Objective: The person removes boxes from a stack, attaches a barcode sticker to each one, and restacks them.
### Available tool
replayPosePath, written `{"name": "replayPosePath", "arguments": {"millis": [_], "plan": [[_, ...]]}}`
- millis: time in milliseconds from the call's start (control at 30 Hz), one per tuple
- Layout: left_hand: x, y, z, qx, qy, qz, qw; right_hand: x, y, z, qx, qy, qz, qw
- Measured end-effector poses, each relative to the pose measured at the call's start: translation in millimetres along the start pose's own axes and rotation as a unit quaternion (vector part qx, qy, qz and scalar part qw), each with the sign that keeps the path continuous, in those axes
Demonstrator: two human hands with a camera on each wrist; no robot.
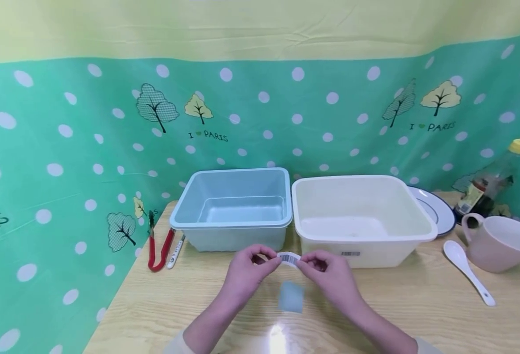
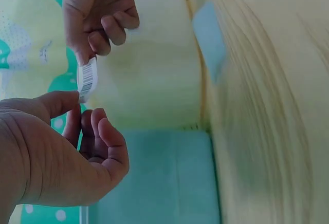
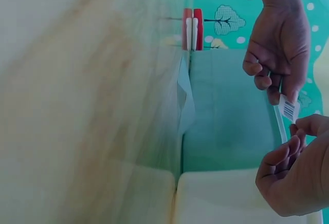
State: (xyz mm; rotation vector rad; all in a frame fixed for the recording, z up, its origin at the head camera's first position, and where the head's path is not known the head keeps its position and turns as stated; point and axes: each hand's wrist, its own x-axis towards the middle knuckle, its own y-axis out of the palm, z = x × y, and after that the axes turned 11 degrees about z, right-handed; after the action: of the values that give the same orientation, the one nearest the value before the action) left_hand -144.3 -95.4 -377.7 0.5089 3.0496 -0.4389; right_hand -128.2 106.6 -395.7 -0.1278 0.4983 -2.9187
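Barcode label hangs above the desk, its left end pinched in the grip of the left hand, its right end in that of the right hand. Just on the label's near side is a pale blue slip; beyond the label, a blue basin stands leftward, a white basin rightward; farther right lies a spoon.

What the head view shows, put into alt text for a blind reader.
A person's left hand and right hand pinch opposite ends of a barcode label over a wood-grain table. Behind stand a blue bin and a white bin, side by side.
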Motion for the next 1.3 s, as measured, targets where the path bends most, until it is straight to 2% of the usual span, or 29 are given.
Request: {"name": "replayPosePath", "arguments": {"millis": [200, 567, 1067, 1300], "plan": [[1.4, -14.1, 11.0, -0.011, -0.005, -0.019, 0.9997, 16.6, 11.8, -1.8, -0.002, 0.004, 0.031, 0.999], [1.1, -36.4, 29.4, -0.004, -0.014, -0.042, 0.999, 41.6, 31.3, -6.4, -0.011, -0.036, 0.101, 0.994], [4.3, -53.4, 39.8, -0.025, -0.027, -0.064, 0.9973, 64.6, 53.5, -1.9, -0.01, -0.055, 0.119, 0.991], [6.5, -57.2, 43.4, -0.018, -0.034, -0.073, 0.9966, 69.4, 58.7, -1.0, -0.014, -0.054, 0.121, 0.991]]}}
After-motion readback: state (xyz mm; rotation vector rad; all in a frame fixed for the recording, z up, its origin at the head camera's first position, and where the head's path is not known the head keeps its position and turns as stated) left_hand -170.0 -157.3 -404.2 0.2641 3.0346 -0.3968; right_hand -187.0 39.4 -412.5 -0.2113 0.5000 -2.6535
